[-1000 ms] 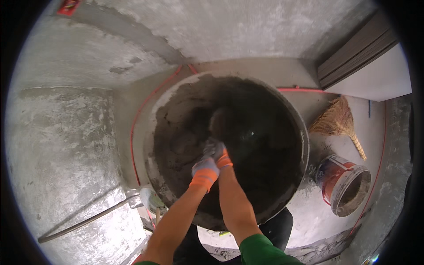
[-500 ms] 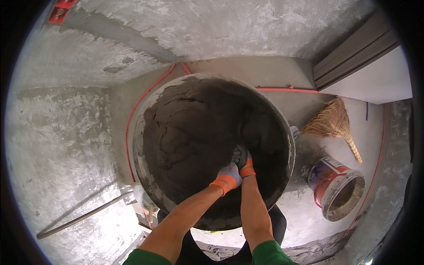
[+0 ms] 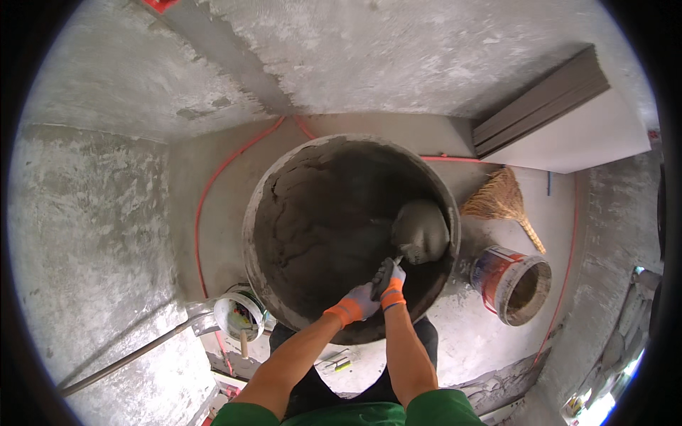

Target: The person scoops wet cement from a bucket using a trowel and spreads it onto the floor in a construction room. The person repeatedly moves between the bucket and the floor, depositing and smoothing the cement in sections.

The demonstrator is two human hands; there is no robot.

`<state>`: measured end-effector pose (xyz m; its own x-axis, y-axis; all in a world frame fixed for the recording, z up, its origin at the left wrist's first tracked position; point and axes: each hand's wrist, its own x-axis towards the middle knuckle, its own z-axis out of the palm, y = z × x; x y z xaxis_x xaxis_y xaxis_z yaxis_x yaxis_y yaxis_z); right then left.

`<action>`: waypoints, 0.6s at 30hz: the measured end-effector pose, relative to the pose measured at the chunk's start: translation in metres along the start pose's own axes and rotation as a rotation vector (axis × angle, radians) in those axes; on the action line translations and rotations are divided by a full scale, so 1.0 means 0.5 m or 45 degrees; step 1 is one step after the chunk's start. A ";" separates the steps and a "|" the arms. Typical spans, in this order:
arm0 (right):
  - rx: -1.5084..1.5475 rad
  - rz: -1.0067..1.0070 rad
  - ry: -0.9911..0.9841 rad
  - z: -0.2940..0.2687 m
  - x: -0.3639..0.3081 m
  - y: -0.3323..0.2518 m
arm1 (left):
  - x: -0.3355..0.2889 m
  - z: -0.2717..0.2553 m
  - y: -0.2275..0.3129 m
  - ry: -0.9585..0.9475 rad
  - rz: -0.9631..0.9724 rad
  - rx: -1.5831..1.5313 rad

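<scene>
A large round tub (image 3: 253, 287) of dark grey wet mortar (image 3: 312, 213) stands in front of me. Both hands, in grey gloves with orange cuffs, are closed together over its near right part. My right hand (image 3: 388, 278) grips the short handle of a trowel (image 3: 399, 260), and my left hand (image 3: 361, 301) closes just behind it, at the lower left. A smooth, rounded heap of mortar (image 3: 420, 231) sits at the tool's far end, beside the tub's right wall. Mortar hides the blade, so its shape cannot be made out.
Right of the tub lie a straw broom (image 3: 499, 197) and a tipped, mortar-stained bucket (image 3: 513, 284). A small white bucket (image 3: 238, 316) with tools stands at the near left. Boards (image 3: 550, 106) lean on the far wall; red conduit (image 3: 201, 220) runs along the floor.
The trowel's end has come up from the dark mix with a heap of mortar on it. My hands have shifted slightly down and nearer to me; the view has shifted too.
</scene>
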<state>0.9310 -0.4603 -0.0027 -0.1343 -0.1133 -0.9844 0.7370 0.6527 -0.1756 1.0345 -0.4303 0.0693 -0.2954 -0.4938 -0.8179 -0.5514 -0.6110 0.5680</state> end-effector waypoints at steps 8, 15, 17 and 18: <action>-0.093 -0.122 -0.423 -0.159 -0.296 0.032 | -0.328 0.156 0.060 0.298 0.208 -0.251; -0.146 -0.380 -0.617 -0.349 -0.515 0.014 | -0.539 0.332 0.152 0.423 0.455 -0.235; 0.082 -0.259 -0.569 -0.416 -0.561 -0.009 | -0.561 0.382 0.179 0.289 0.374 -0.127; 0.129 -0.274 -0.616 -0.462 -0.576 -0.017 | -0.558 0.413 0.193 0.237 0.229 -0.045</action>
<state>0.8101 -0.2602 0.2833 0.0133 -0.5841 -0.8116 0.7901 0.5036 -0.3495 0.9025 -0.2240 0.3332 -0.2354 -0.6999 -0.6743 -0.4743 -0.5228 0.7083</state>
